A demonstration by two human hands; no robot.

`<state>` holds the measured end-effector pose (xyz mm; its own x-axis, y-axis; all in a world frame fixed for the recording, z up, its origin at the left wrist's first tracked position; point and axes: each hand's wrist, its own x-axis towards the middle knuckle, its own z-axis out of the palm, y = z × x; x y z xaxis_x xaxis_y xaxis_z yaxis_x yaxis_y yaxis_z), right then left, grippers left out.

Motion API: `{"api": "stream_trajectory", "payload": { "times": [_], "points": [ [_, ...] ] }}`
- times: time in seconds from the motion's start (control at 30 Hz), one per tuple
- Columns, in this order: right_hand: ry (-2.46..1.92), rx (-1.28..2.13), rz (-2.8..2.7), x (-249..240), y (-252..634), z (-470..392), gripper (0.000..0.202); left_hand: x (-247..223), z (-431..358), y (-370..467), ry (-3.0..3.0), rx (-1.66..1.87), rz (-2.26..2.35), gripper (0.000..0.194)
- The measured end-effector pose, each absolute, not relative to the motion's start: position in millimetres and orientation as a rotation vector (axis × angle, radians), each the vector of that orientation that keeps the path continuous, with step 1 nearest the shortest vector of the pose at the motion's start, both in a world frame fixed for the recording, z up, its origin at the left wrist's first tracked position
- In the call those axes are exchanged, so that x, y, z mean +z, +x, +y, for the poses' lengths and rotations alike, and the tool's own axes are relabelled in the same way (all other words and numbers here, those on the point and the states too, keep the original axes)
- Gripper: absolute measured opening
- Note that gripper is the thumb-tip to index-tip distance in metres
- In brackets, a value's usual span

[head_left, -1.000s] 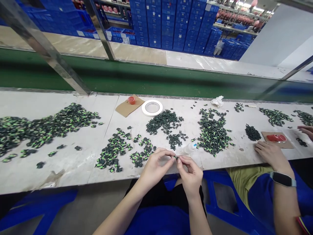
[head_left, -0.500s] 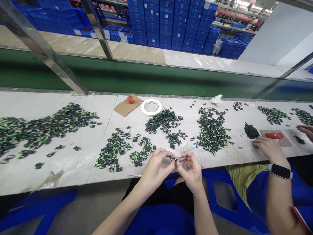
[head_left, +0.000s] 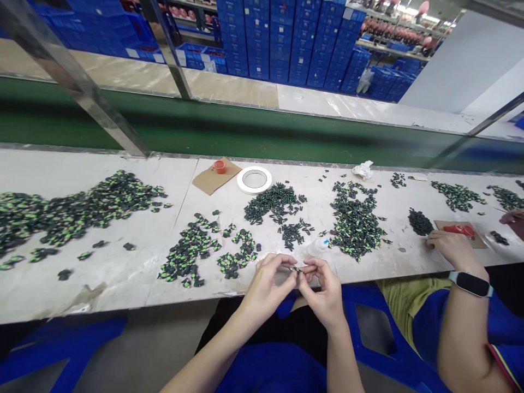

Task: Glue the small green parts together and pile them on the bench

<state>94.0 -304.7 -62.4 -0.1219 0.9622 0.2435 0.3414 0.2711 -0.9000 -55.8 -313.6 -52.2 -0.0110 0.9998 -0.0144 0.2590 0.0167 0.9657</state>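
Pinching one small black-and-green part (head_left: pixel 295 269) above the white bench's (head_left: pixel 123 284) front edge

Gripped between thumb and fingers of both the left bare hand (head_left: pixel 268 281) and the right bare hand (head_left: pixel 324 292), the part sat slightly lower, nearer the worker's body, than a second earlier; the heaps had stayed put. At the right edge, another person's blurred hand (head_left: pixel 513 219) had shifted.

Two black-and-green heaps, one looser (head_left: pixel 186 254) and one smaller (head_left: pixel 237 256), lay left of the hands, a third, broad one (head_left: pixel 98 204) farther left and a fourth (head_left: pixel 356 221) to the right. Two dark heaps of rod-like pieces, one large (head_left: pixel 268 203) and one small (head_left: pixel 293 233), lay beyond. One white tape ring (head_left: pixel 254 191), one red round cup (head_left: pixel 219 166) on one brown cardboard piece (head_left: pixel 208 183) and one pale blue-tipped bottle (head_left: pixel 317 247) completed the count.

The forearms reached up from below, fingers curled, fingertips meeting.
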Motion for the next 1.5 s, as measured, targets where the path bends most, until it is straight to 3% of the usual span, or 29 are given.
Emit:
{"api": "stream_trajectory", "payload": {
  "times": [0.1,0.2,0.33,0.47,0.67,0.83,1.0,1.5],
  "points": [
    [-1.235,0.803,-1.693,-61,112,-303,0.011,-54,-313,-62,1.524,1.027,1.410,0.027],
    [-1.300,0.650,-1.603,-63,134,-293,0.007,-59,-307,-80,1.672,1.024,1.634,0.020],
    [-1.496,0.325,-1.329,-67,151,-275,0.024,-67,-297,-101,1.776,1.094,2.045,0.010],
    [-1.542,0.222,-1.573,-73,146,-270,0.042,-68,-290,-103,1.853,0.956,2.158,0.006],
    [-1.478,0.145,-1.823,-90,126,-266,0.047,-59,-283,-102,1.834,0.798,2.172,0.009],
    [-1.357,0.338,-1.708,-90,115,-263,0.030,-53,-279,-98,1.841,0.863,1.995,0.012],
    [-1.369,0.732,-1.445,-80,111,-280,0.031,-54,-279,-81,1.817,0.882,1.769,0.007],
    [-1.415,0.708,-1.222,-88,115,-278,0.033,-77,-284,-78,1.876,0.914,1.605,0.018]
  ]
}}
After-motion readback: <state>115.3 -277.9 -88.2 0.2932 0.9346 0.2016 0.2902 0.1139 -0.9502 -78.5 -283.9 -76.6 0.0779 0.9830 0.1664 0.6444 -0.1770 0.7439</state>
